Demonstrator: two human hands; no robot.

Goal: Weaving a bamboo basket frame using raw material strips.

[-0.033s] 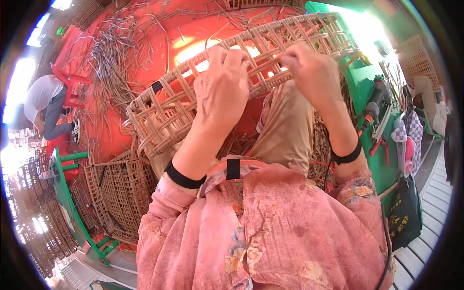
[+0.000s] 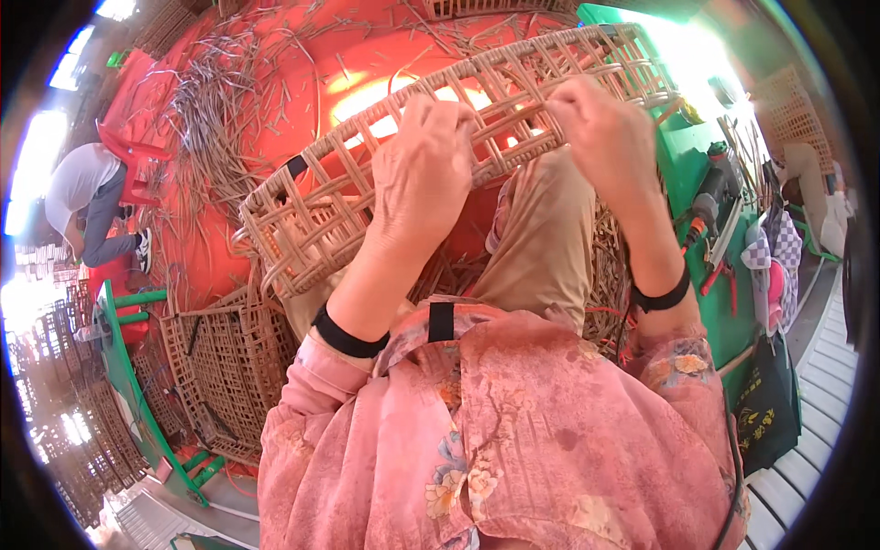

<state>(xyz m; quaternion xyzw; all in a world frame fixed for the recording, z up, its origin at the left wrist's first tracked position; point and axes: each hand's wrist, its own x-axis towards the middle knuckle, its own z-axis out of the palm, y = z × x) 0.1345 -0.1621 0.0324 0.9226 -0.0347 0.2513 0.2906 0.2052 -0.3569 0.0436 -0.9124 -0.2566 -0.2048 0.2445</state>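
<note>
Both hands, left hand and right hand, grip the crosswise-lying rattan basket.

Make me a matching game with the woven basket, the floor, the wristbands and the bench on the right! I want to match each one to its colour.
Things:
1. woven basket
2. floor
3. wristbands
4. bench

Colours:
A. green
B. black
C. tan
D. red-orange

Pairs: 1-C, 2-D, 3-B, 4-A. Both hands, the left hand and the right hand, grip the basket's upper rim.
</note>
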